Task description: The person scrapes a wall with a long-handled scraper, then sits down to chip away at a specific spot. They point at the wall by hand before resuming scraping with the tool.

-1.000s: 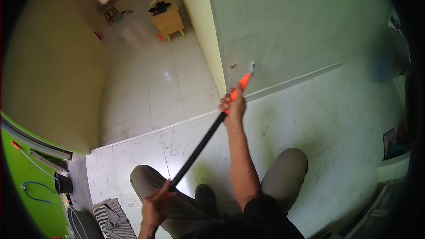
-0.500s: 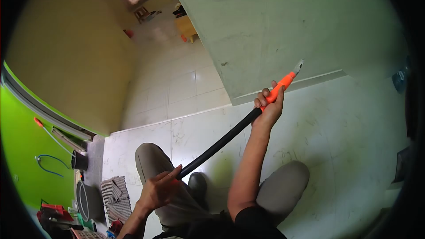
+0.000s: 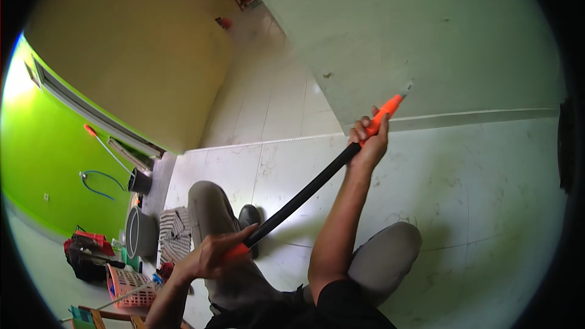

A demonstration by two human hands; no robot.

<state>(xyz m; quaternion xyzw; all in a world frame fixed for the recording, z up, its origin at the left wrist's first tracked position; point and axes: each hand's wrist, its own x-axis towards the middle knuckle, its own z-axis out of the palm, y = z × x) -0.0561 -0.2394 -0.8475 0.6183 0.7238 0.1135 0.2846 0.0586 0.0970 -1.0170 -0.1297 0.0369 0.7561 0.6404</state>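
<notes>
A long black pole (image 3: 306, 194) with orange ends runs slantwise across the front of my body. My right hand (image 3: 371, 141) is wrapped round its orange upper grip (image 3: 390, 107), with a thin metallic tip (image 3: 409, 86) sticking out beyond the fingers towards the green wall. At the other end, low over my bent leg, my left hand (image 3: 213, 257) closes on the orange lower end (image 3: 239, 251), its index finger lying along the black part. Motion blurs the lower end slightly.
The pale green wall (image 3: 463, 42) rises ahead above the marbled tile floor (image 3: 439, 207). To the left are a grey tub (image 3: 141, 234), a striped cloth (image 3: 175, 231), a pink basket (image 3: 135, 286) and a dark bucket (image 3: 140, 181). A doorway opens onto another room.
My view has swung left, bringing the basket and more of the bright green wall into sight. Both hands keep hold of the pole, which has barely shifted relative to my body.
</notes>
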